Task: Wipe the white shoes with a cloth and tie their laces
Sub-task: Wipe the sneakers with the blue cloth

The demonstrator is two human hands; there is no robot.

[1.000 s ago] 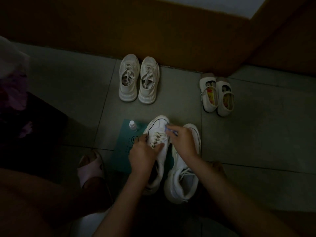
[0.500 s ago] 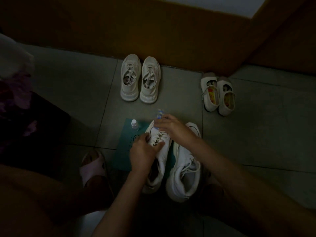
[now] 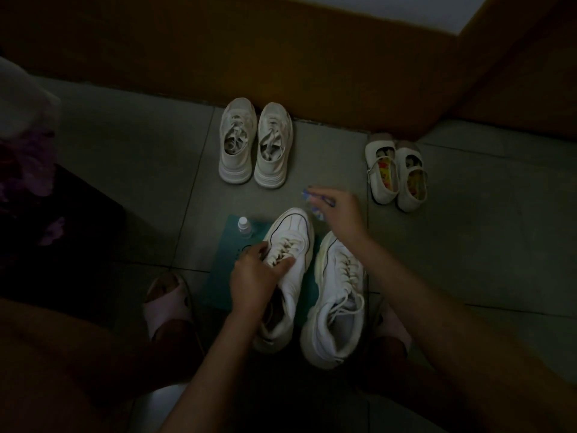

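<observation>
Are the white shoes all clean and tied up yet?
Not yet; nothing looks finished. The left hand grips the white lace-up sneaker on the teal mat at its laces, and the right hand pinches a small blue-and-white cloth just past its toe. The second white sneaker beside it has loose-looking laces, so tying remains.

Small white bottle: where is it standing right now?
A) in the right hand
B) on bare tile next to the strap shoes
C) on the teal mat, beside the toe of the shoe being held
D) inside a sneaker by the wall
C: the small white bottle stands upright on the teal mat, close beside the toe of the white shoe that the left hand grips.
</observation>
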